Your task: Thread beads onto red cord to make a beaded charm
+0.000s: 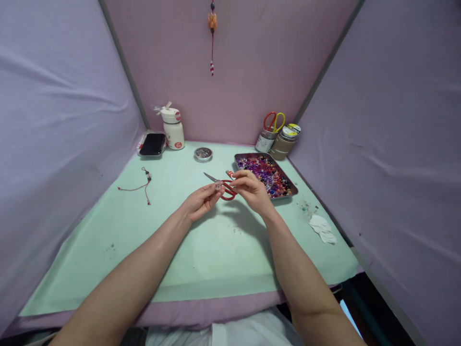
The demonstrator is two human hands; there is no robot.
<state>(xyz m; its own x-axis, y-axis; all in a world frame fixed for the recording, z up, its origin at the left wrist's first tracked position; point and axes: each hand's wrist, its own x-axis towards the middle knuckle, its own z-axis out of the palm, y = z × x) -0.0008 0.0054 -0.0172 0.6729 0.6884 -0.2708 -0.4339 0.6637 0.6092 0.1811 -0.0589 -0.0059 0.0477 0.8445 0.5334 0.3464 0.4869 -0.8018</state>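
Note:
Near the middle of the table, my left hand (201, 202) pinches a small clear bead (218, 185) between thumb and fingertips. Just to its right is my right hand (252, 191), thumb and fingers drawn together; anything between them is too small to make out. Behind both hands lie red-handled scissors (210, 177), blades pointing to the far left and handles partly covered by my fingers. A small red-and-white item (229, 174) shows beside my right fingertips. The metal tray (292, 191) of mixed purple, red and clear beads sits right behind my right hand.
At left lies a red cord with beads (148, 178). Farther back stand a phone (152, 144), a white bottle (174, 132) and a small round dish (203, 154). Jars (284, 142), one holding scissors, fill the back right. A crumpled tissue (322, 229) lies at right. A beaded cord (212, 23) hangs above.

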